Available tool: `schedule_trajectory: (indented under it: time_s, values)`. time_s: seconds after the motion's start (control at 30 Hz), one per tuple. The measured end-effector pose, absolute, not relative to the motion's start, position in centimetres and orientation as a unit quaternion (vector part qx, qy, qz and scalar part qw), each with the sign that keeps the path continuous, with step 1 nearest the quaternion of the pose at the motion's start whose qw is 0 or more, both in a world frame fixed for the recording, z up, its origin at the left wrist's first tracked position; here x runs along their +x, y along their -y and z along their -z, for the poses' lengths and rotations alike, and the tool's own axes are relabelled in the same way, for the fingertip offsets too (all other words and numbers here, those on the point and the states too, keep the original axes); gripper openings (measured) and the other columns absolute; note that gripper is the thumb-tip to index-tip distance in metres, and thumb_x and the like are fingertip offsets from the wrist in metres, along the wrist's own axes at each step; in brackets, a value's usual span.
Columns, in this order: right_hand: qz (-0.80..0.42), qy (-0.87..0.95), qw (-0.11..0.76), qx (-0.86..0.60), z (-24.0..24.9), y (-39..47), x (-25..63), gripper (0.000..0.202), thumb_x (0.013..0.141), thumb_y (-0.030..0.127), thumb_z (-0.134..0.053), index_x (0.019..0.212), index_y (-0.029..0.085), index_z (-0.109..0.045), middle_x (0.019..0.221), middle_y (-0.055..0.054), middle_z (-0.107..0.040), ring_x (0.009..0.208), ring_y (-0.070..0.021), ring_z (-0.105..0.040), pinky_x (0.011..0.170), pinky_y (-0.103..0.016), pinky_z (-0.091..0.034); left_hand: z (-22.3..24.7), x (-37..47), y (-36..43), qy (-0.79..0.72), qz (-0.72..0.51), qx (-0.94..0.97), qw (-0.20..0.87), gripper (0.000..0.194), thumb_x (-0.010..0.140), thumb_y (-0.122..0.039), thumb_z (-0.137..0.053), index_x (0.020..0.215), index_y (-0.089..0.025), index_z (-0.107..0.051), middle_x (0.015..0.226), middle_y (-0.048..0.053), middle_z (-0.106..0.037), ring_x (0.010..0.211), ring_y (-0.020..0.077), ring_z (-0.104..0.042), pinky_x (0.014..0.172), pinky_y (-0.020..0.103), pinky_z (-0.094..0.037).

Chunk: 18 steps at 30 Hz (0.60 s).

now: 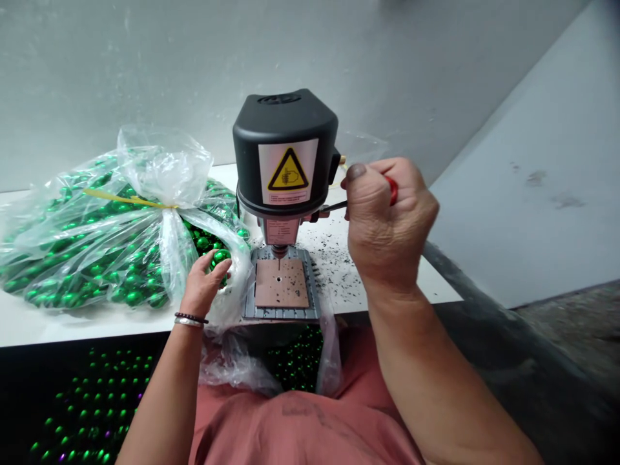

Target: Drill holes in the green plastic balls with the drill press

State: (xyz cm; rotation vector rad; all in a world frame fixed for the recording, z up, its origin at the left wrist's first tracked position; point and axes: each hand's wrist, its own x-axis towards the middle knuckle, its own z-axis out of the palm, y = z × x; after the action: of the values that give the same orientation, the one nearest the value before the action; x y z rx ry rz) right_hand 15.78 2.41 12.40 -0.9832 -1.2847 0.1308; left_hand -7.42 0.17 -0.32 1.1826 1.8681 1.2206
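Note:
A small black bench drill press (285, 155) with a yellow warning label stands in the middle of the table. My right hand (390, 223) is closed in a fist around the end of its feed lever (338, 206). The thin bit points down at a square wooden board (268, 294) with a small hole, which lies on the grey slotted base (310, 312). To the left, at the opening of a clear plastic bag (167, 174), my left hand (204, 284) has its thumb and fingers around a shiny green ball (221, 256).
Many green balls (135, 297) fill the bag, tied with a yellow strap (128, 199). Dark shavings (334, 258) litter the white table (436, 284) right of the drill. Below the front edge, another plastic bag (232, 361) holds green balls, and more balls (106, 394) lie at lower left.

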Motion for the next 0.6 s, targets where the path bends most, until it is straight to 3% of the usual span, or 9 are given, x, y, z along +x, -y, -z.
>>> schedule_trajectory:
  time_s: [0.07,0.2,0.33,0.43,0.6]
  values:
    - [-0.06,0.574,0.689,-0.439,-12.3,-2.4,15.8,0.028,0.081,0.04,-0.047,0.07,0.015,-0.054,0.056,0.005,-0.048,0.051,-0.003,-0.041,0.055,-0.02,-0.039,-0.9,-6.8,0.8,-0.64,-0.527,0.359,0.429,0.049,0.067,-0.045,-0.064,0.108,-0.02,-0.055,0.084,0.0,-0.056,0.068,0.0116,-0.059,0.058,0.023,-0.047]
    - [-0.049,0.575,0.691,-0.435,-12.2,-2.3,15.9,0.028,0.081,0.04,-0.047,0.069,0.016,-0.052,0.056,0.005,-0.046,0.051,-0.003,-0.04,0.054,-0.02,-0.038,-2.3,-5.3,1.9,-0.504,-0.61,0.25,0.559,0.028,0.066,-0.033,-0.068,0.085,-0.018,-0.056,0.079,-0.003,-0.055,0.062,0.006,-0.054,0.055,0.019,-0.044]
    - [-0.042,0.58,0.692,-0.428,-12.3,-2.1,15.9,0.024,0.081,0.038,-0.048,0.067,0.017,-0.05,0.055,0.006,-0.043,0.049,-0.0023,-0.039,0.05,-0.017,-0.036,-2.4,-3.5,2.2,-0.417,-0.582,0.24,0.656,0.027,0.071,-0.032,-0.062,0.092,-0.018,-0.056,0.085,0.001,-0.06,0.057,0.0051,-0.051,0.052,0.019,-0.042]
    - [-0.049,0.581,0.693,-0.425,-12.4,-2.1,15.9,0.025,0.081,0.039,-0.048,0.067,0.018,-0.049,0.054,0.006,-0.04,0.048,-0.0022,-0.039,0.048,-0.017,-0.035,-1.9,-2.3,2.2,-0.438,-0.55,0.283,0.653,0.028,0.073,-0.034,-0.061,0.094,-0.018,-0.054,0.087,0.002,-0.062,0.056,0.0058,-0.052,0.05,0.019,-0.041]
    - [-0.058,0.588,0.691,-0.417,-12.3,-2.1,16.0,0.026,0.082,0.038,-0.046,0.066,0.018,-0.046,0.052,0.007,-0.038,0.047,-0.0016,-0.035,0.048,-0.016,-0.035,-0.8,-0.9,1.8,-0.566,-0.473,0.412,0.535,0.038,0.067,-0.035,-0.068,0.095,-0.018,-0.049,0.072,-0.004,-0.059,0.052,0.0068,-0.054,0.051,0.02,-0.041]
